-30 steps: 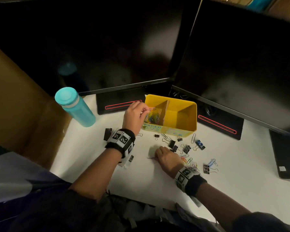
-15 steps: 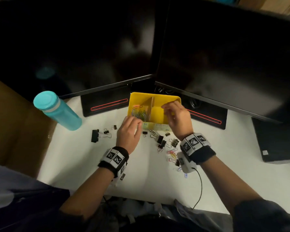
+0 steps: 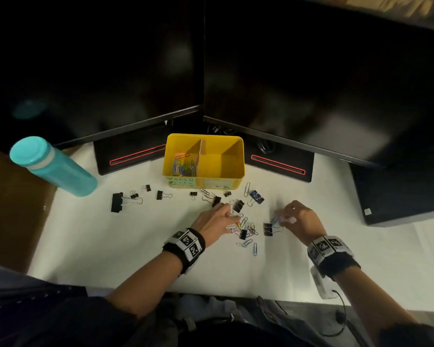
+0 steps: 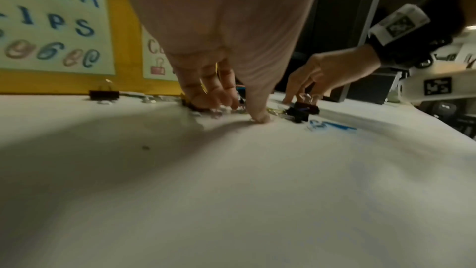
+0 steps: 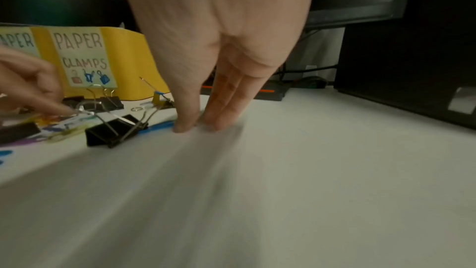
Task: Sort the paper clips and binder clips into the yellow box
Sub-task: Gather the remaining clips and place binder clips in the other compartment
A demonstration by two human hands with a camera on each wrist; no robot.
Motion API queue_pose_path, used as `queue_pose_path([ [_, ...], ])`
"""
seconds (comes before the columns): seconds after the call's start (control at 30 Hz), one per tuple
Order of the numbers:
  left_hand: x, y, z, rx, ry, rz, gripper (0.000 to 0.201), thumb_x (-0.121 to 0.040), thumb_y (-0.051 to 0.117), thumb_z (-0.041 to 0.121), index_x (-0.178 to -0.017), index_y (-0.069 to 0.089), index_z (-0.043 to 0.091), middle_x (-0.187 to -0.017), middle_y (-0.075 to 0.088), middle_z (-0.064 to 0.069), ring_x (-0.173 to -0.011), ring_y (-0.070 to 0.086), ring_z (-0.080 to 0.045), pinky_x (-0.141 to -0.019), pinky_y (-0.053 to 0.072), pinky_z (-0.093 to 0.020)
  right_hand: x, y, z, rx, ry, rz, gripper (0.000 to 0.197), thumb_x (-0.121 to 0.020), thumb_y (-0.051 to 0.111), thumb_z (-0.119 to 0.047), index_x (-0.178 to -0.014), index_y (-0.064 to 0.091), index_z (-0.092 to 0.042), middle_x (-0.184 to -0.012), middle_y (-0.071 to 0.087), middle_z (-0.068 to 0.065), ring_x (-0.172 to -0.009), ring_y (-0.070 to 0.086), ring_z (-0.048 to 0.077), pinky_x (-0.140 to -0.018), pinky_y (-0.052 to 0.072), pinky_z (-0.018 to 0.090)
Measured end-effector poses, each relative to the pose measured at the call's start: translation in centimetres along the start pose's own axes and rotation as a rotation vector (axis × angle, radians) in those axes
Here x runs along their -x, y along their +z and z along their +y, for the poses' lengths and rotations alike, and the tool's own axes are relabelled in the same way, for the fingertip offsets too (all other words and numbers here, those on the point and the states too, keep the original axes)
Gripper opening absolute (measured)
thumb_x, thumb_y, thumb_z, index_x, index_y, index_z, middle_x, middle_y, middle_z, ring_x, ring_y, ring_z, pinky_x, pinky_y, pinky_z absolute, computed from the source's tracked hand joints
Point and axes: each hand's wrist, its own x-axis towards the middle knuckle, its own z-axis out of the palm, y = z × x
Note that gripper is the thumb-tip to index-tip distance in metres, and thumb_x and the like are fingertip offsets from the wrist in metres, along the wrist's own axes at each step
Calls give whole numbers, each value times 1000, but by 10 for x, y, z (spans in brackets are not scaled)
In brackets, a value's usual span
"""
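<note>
The yellow box (image 3: 236,182) stands at the back of the white table, split by a divider. Coloured paper clips (image 3: 184,165) lie in its left compartment; the right one shows bare yellow floor. Loose paper clips (image 3: 246,227) and black binder clips (image 3: 237,205) are scattered in front of it. My left hand (image 3: 227,212) reaches into this pile, fingers extended down onto the clips (image 4: 237,109). My right hand (image 3: 280,219) pinches the end of a blue paper clip (image 5: 157,127) beside a black binder clip (image 5: 115,131).
More binder clips (image 3: 117,202) lie in a row to the left. A teal bottle (image 3: 53,166) stands at the back left. Two dark monitors on red-lined stands (image 3: 135,156) rise behind the box. A black device (image 3: 398,196) sits on the right.
Both hands have come back from the yellow box and dropped onto the clip pile. The right hand now pinches a blue paper clip.
</note>
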Motion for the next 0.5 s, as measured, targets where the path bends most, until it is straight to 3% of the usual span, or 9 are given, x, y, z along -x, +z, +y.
queue_pose_path([
  [0.03,-1,2,1,2,-16,3,14,-86,63,23,-99,59,18,-89,48,-1,-76,51,-17,-68,53,-31,-1,3,-1,-8,-11,10,23,-71,80,-12,-92,76,-21,-90,63,3,-66,56,15,-64,43,24],
  [0.17,-2,13,-1,-86,32,-6,12,-85,65,20,-92,67,11,-92,55,-5,-81,55,-19,-69,53,-35,-10,12,-15,-46,-83,14,6,-74,78,-23,-79,76,-27,-78,58,-8,-63,53,12,-57,35,18],
  [0.27,4,13,-6,-131,31,36,8,-80,70,14,-83,66,8,-87,60,-6,-73,59,-22,-57,54,-35,-20,19,-25,-37,-133,0,5,-76,76,-29,-80,76,-26,-76,59,-8,-64,54,15,-58,39,23],
  [0.37,13,13,-9,-240,37,42,18,-67,78,6,-75,62,11,-76,59,-4,-67,60,-20,-41,48,-28,-30,22,-35,-28,-181,-58,8,-78,73,-31,-83,75,-25,-83,64,-3,-71,59,18,-60,44,25],
  [0.5,20,15,-15,-279,-23,113,24,-63,77,3,-80,63,13,-79,61,-2,-73,60,-19,-40,49,-29,-39,18,-45,5,-313,-241,21,-77,75,-25,-98,73,-24,-108,61,-2,-86,59,15,-75,50,29],
])
